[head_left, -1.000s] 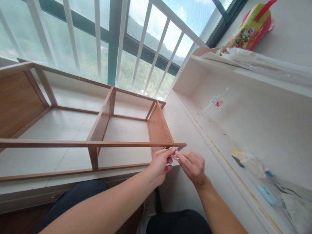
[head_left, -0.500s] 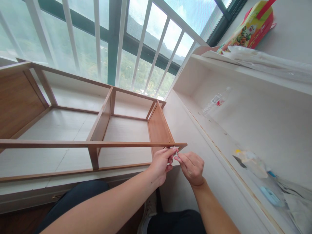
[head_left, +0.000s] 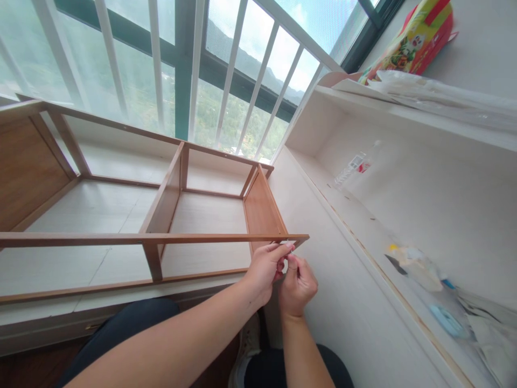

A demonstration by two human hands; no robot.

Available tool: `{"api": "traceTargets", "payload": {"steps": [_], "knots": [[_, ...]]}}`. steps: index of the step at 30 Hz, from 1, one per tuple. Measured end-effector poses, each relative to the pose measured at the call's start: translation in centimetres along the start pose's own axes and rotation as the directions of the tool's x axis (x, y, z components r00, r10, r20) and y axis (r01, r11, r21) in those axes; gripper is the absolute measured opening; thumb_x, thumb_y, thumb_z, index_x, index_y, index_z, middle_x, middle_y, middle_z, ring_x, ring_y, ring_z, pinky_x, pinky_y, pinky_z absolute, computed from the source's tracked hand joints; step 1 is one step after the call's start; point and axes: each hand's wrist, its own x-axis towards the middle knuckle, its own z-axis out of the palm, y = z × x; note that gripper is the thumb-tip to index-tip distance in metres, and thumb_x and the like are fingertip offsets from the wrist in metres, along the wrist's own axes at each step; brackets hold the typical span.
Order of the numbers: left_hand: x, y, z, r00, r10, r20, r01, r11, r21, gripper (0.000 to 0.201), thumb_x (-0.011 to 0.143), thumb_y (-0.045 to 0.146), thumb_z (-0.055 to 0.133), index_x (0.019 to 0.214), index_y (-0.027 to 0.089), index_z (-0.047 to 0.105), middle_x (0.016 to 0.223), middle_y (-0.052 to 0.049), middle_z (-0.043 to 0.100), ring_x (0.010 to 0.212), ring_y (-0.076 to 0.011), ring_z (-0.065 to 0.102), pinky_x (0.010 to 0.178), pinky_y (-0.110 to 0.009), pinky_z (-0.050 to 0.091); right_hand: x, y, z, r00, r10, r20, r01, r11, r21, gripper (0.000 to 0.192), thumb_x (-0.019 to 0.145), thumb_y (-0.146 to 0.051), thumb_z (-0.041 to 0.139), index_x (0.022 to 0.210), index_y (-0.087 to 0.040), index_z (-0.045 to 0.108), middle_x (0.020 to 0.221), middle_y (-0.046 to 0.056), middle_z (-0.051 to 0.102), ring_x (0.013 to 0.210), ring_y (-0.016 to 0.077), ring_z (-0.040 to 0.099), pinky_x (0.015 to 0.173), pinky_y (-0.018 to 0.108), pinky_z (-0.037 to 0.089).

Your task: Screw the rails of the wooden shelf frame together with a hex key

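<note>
Right at the near right corner of the wooden shelf frame (head_left: pixel 161 215), both hands meet. The left hand (head_left: pixel 264 267) has its fingers curled, thumb and fingertips pinched together at the underside of the frame's front rail (head_left: pixel 141 237), just where that rail ends beside the right side panel (head_left: pixel 262 213). A small pale piece (head_left: pixel 287 243) shows at those fingertips, touching the rail's end; what it is cannot be told, as it is too small. The right hand (head_left: pixel 297 285) is closed too, its thumb and forefinger pressed together just below the left hand's fingertips, knuckles facing the camera. Whether it grips something of its own is hidden by the fingers.

The frame lies on its back on a pale floor, its middle divider (head_left: pixel 161 207) standing between two open bays. Beyond the frame, white window bars (head_left: pixel 226 81) run before the glass. To the frame's right stands a white cabinet (head_left: pixel 363 226), with a clear plastic bottle (head_left: pixel 355 164) lying inside it and plastic bags (head_left: pixel 420 269) further along its edge. On top of the cabinet rests a colourful red box (head_left: pixel 416 37).
</note>
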Motion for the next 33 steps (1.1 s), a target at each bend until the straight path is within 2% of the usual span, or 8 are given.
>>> {"api": "traceTargets", "payload": {"steps": [4,7,10,16,20,26,29,33], "knots": [[-0.2,0.3,0.1,1.000,0.016,0.006,-0.016,1.000,0.004,0.036,0.061,0.041,0.088,0.069,0.013,0.067,0.055,0.005,0.048,0.048,-0.0043,0.037,0.045,-0.019,0.022,-0.8,-1.7,1.1,0.898,0.439,-0.036,-0.427,0.888,0.171,0.041,0.096,-0.051,0.059,0.082,-0.015,0.073,0.064,0.002,0.066,0.057,0.0145,0.056,0.056,0.026,0.045],[-0.2,0.5,0.2,1.000,0.028,0.015,-0.028,1.000,0.009,0.034,0.061,0.038,0.087,0.066,0.014,0.063,0.055,0.004,0.051,0.047,-0.0056,0.042,0.044,-0.020,0.026,-0.9,-2.8,1.7,0.800,0.599,-0.029,-0.562,0.766,0.313,0.045,0.092,-0.057,0.063,0.077,-0.015,0.071,0.059,0.000,0.060,0.054,0.0132,0.051,0.050,0.024,0.040],[0.0,0.6,0.2,0.999,0.035,0.019,-0.036,0.999,0.023,0.033,0.062,0.037,0.086,0.066,0.015,0.062,0.055,0.004,0.053,0.044,-0.0062,0.042,0.043,-0.021,0.028,-0.9,-3.1,2.0,0.754,0.657,-0.016,-0.592,0.690,0.416,0.046,0.089,-0.058,0.066,0.070,-0.016,0.064,0.056,-0.003,0.053,0.052,0.0110,0.044,0.047,0.023,0.035],[0.2,0.5,0.2,0.999,0.036,0.027,-0.038,0.997,0.074,0.031,0.066,0.041,0.082,0.069,0.016,0.064,0.049,0.005,0.048,0.039,-0.0075,0.040,0.035,-0.021,0.023,-0.8,-2.0,1.3,0.771,0.618,0.150,-0.606,0.641,0.471,0.050,0.088,-0.062,0.066,0.066,-0.017,0.058,0.053,-0.006,0.046,0.049,0.0087,0.040,0.047,0.022,0.034],[0.0,0.7,0.2,1.000,-0.012,0.023,0.009,0.991,0.132,0.031,0.069,0.046,0.079,0.076,0.017,0.068,0.041,0.005,0.045,0.032,-0.0121,0.039,0.029,-0.023,0.022,-0.3,-2.1,0.1,0.620,0.667,0.414,-0.752,0.355,0.555,0.055,0.081,-0.069,0.070,0.065,-0.018,0.054,0.049,-0.007,0.045,0.042,0.0071,0.038,0.038,0.019,0.027],[-0.4,1.0,0.2,0.991,-0.129,0.037,0.120,0.978,0.171,0.036,0.073,0.051,0.076,0.086,0.018,0.070,0.046,0.000,0.058,0.029,-0.0169,0.048,0.024,-0.024,0.032,1.4,-2.9,-1.7,0.316,0.544,0.777,-0.809,-0.274,0.520,0.044,0.077,-0.052,0.083,0.071,-0.020,0.053,0.049,-0.011,0.041,0.038,0.0040,0.036,0.033,0.013,0.024],[-0.5,1.2,0.5,0.994,-0.103,0.042,0.097,0.987,0.127,0.030,0.074,0.044,0.075,0.082,0.016,0.068,0.056,-0.004,0.066,0.037,-0.0167,0.057,0.028,-0.024,0.041,2.2,-2.9,-2.4,0.265,0.373,0.889,-0.750,-0.500,0.434,0.036,0.082,-0.033,0.082,0.073,-0.020,0.050,0.052,-0.013,0.039,0.037,0.0019,0.035,0.033,0.010,0.023],[-0.5,1.1,0.6,0.997,-0.065,0.053,0.059,0.992,0.111,0.031,0.074,0.043,0.077,0.073,0.015,0.064,0.058,-0.006,0.067,0.039,-0.0177,0.060,0.031,-0.026,0.047,2.6,-2.9,-2.5,0.280,0.243,0.929,-0.686,-0.626,0.370,0.035,0.089,-0.021,0.074,0.073,-0.020,0.044,0.055,-0.013,0.039,0.039,0.0003,0.037,0.034,0.008,0.027]]}}
